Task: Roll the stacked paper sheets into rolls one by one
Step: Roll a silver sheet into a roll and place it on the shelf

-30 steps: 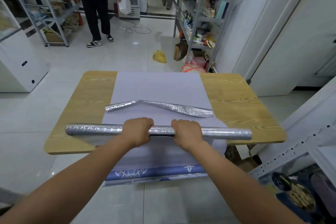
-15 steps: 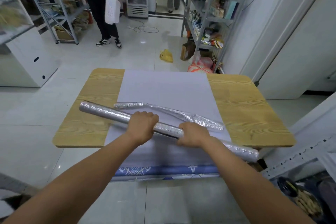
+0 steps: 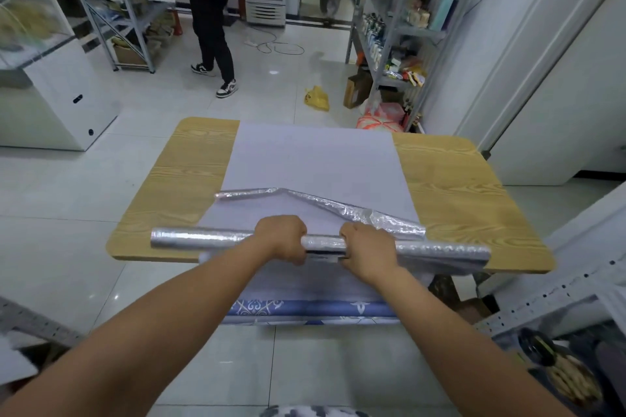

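The left hand [image 3: 281, 239] and the right hand [image 3: 367, 252] curl their fingers around the middle of the silver roll [image 3: 203, 238], which lies across the stacked sheets [image 3: 315, 159] at the near edge of the table [image 3: 189, 173], probably so that it cannot unroll.
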